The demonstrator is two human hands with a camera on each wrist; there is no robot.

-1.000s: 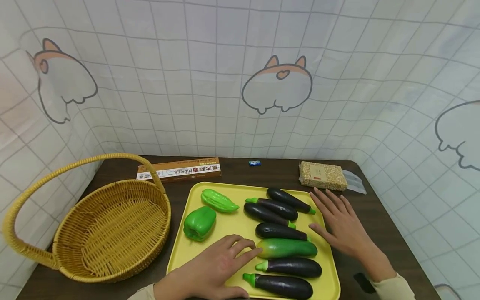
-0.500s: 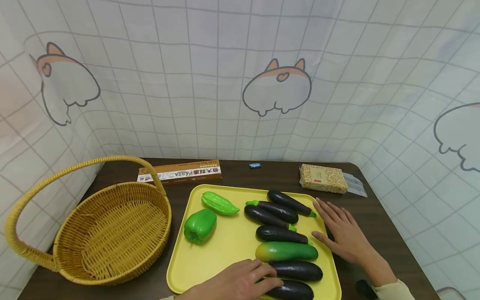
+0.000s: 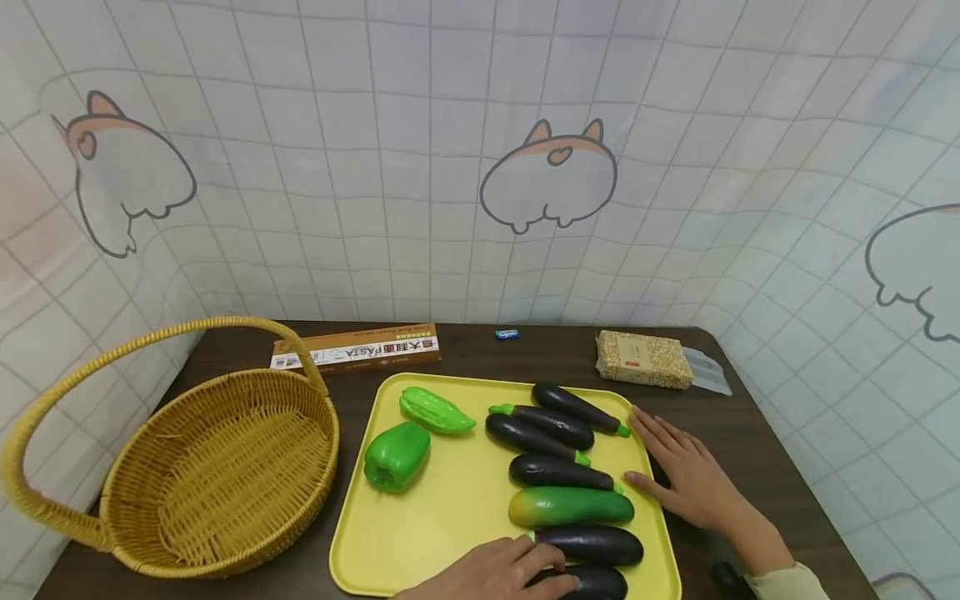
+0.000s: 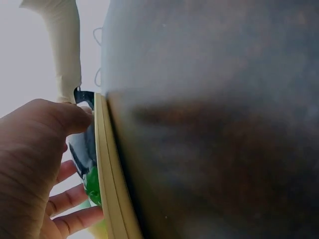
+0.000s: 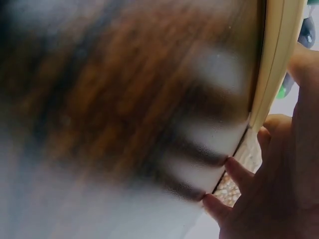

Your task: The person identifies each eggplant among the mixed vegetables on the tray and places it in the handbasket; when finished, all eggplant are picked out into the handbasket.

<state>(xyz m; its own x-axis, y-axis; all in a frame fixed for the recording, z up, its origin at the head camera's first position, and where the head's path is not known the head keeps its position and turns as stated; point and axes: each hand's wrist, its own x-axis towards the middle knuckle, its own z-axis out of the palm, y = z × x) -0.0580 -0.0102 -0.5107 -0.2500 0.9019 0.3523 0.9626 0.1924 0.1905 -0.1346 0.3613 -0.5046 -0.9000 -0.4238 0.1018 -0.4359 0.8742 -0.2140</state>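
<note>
My left hand (image 3: 491, 575) is over the nearest eggplant (image 3: 600, 583) at the tray's front, its fingers curled about the stem end. In the left wrist view the thumb lies against the dark eggplant (image 4: 82, 152), with the other fingers on its far side. My right hand (image 3: 686, 479) rests with straight fingers at the right rim of the yellow tray (image 3: 420, 542). Beside the held eggplant lie another eggplant (image 3: 596, 544), a smooth green fruit with a yellow end (image 3: 572, 505) and several more eggplants behind. A green bell pepper (image 3: 397, 456) and a bumpy bitter melon (image 3: 437, 410) lie at the tray's left.
A wicker basket (image 3: 120, 508) with a tall handle stands left of the tray. Along the back of the dark table lie a pasta box (image 3: 360, 348), a small blue packet (image 3: 507, 334) and a bag of grain (image 3: 645, 358). A curtain with a grid print encloses the table.
My left hand has moved from beside the green fruit toward the front right, onto the nearest eggplant. The right hand stays at the tray's right rim. The vegetables lie where they were.
</note>
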